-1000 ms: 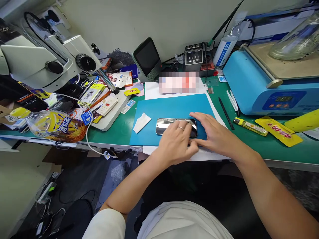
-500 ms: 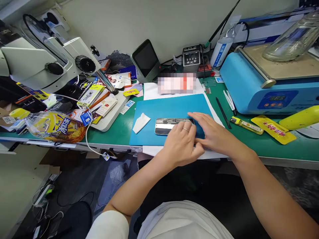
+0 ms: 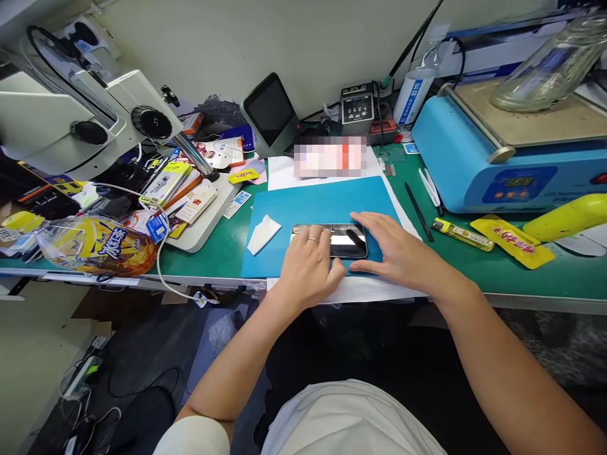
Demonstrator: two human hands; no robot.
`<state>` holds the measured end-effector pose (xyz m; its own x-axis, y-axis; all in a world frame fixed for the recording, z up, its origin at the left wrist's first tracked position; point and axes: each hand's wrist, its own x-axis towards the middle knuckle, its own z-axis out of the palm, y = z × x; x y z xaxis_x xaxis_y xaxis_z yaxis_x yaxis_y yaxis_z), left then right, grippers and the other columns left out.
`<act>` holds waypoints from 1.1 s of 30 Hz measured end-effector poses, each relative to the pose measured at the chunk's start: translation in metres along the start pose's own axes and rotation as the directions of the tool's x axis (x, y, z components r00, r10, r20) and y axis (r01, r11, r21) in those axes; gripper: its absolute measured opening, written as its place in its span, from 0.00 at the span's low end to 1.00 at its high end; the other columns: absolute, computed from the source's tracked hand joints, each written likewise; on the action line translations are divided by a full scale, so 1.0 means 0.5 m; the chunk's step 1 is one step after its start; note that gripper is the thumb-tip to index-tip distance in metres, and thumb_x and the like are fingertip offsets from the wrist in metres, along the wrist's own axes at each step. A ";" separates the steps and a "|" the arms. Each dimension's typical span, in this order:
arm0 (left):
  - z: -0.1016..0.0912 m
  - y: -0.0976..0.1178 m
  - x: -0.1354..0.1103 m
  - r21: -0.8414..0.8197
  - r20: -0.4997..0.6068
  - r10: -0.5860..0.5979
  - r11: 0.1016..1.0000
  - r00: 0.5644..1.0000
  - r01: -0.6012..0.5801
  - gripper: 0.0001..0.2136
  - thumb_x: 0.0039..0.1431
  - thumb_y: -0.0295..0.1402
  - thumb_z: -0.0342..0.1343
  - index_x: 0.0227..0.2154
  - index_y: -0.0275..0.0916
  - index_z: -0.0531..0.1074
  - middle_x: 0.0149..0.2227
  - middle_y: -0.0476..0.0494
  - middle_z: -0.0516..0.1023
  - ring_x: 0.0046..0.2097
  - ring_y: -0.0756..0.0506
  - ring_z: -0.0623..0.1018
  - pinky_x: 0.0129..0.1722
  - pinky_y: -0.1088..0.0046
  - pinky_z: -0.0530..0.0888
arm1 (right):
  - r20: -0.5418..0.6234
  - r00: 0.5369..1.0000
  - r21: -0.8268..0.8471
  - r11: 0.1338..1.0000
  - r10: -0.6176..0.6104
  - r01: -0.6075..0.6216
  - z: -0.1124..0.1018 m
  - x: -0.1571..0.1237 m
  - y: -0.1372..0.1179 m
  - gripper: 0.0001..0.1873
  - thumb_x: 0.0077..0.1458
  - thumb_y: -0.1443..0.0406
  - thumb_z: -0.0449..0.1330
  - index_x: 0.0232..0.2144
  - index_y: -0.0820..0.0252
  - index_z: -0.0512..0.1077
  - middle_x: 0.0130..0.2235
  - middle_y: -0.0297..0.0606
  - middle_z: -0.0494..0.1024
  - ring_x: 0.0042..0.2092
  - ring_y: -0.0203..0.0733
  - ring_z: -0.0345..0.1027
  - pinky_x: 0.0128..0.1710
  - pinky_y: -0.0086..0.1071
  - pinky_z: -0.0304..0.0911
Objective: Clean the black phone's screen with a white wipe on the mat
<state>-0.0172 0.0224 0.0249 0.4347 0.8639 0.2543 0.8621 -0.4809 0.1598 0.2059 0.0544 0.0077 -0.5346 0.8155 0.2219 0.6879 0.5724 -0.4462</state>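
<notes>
A smartphone lies flat on a blue mat, its glossy dark face up and catching bright reflections. My left hand, a ring on one finger, presses bent, closed fingers onto the phone's left half. Whatever may be under those fingertips is hidden. My right hand brackets the phone's right end, fingers along the far edge and thumb along the near edge. Left of the phone rests a folded white cloth.
Right of the mat lie a black pen-like tool, tweezers and yellow packets, before a blue heating plate machine. At left are a drink bottle and a microscope stand. A tablet-like screen stands behind.
My left hand has slid left across the phone, from its right part to its left part, uncovering the right half. My right hand stays around the right end. The view has shifted slightly.
</notes>
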 end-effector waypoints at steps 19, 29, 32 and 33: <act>-0.066 -0.152 -0.092 -0.082 -0.131 -0.229 0.972 0.965 0.220 0.15 0.73 0.34 0.44 0.55 0.39 0.71 0.55 0.35 0.75 0.59 0.35 0.71 0.60 0.51 0.70 | 0.024 0.999 -0.006 1.000 0.021 -0.021 0.000 0.000 0.004 0.49 0.58 0.38 0.59 0.73 0.54 0.55 0.69 0.52 0.67 0.69 0.66 0.60 0.63 0.59 0.66; -0.035 -0.205 -0.107 -0.059 -0.168 -0.294 0.956 0.941 0.288 0.12 0.71 0.37 0.52 0.47 0.44 0.80 0.47 0.39 0.80 0.51 0.35 0.76 0.49 0.55 0.76 | 0.028 1.000 0.000 1.000 0.001 -0.001 -0.001 0.000 0.003 0.47 0.60 0.39 0.58 0.72 0.54 0.56 0.68 0.52 0.68 0.69 0.65 0.60 0.63 0.58 0.66; -0.041 -0.205 -0.092 -0.096 -0.180 -0.328 0.944 0.927 0.316 0.10 0.69 0.33 0.53 0.39 0.43 0.80 0.38 0.43 0.80 0.43 0.39 0.78 0.42 0.61 0.75 | 0.021 1.000 0.002 1.000 -0.001 0.001 -0.001 0.000 0.002 0.46 0.60 0.40 0.59 0.71 0.55 0.57 0.68 0.51 0.68 0.69 0.65 0.60 0.63 0.58 0.66; -0.044 -0.204 -0.088 -0.106 -0.183 -0.335 0.942 0.925 0.320 0.09 0.69 0.32 0.53 0.38 0.43 0.80 0.37 0.44 0.79 0.41 0.40 0.78 0.41 0.62 0.75 | 0.020 1.000 0.003 1.000 -0.006 0.006 -0.002 0.000 0.001 0.46 0.60 0.40 0.59 0.71 0.55 0.57 0.68 0.51 0.68 0.69 0.64 0.60 0.63 0.58 0.65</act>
<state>-0.1299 0.0301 0.0182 0.0659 0.9322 0.3558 0.9232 -0.1923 0.3328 0.2065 0.0549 0.0083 -0.5483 0.8103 0.2066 0.6836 0.5767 -0.4473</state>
